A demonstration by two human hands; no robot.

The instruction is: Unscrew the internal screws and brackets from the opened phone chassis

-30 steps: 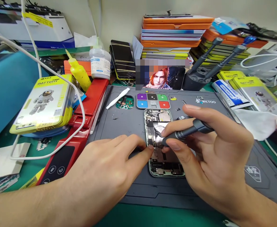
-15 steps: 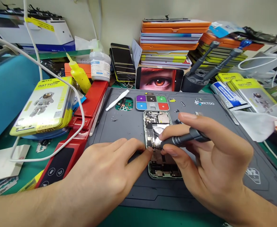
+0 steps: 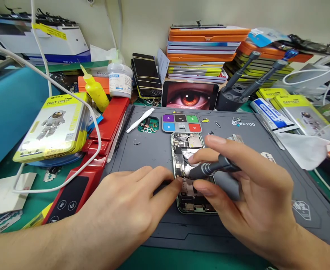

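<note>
An opened smartphone point(image 3: 188, 188) lies on the dark grey mat with its inner boards, screws and metal plates exposed. My left hand point(image 3: 133, 204) is at its left edge, thumb tip on the phone's side and the other fingers curled against it, steadying it. In my right hand point(image 3: 262, 197) is a dark screwdriver point(image 3: 211, 167), tilted down to the left between the fingers. Its tip meets the phone's interior near the middle, beside my left thumb; the exact contact spot is hidden. My right hand covers part of the phone's right side.
Behind the phone sits a coloured magnetic screw tray point(image 3: 181, 123). A white spudger point(image 3: 140, 120) and small loose parts lie on the mat point(image 3: 142, 150). A propped phone point(image 3: 190, 95) plays video. A red device point(image 3: 77, 183), a white cable and battery boxes point(image 3: 52, 127) crowd the left.
My right hand and the screwdriver's rear end have shifted slightly left, and the thumb has come off the shaft a little. My left hand and the opened phone stay in place.
</note>
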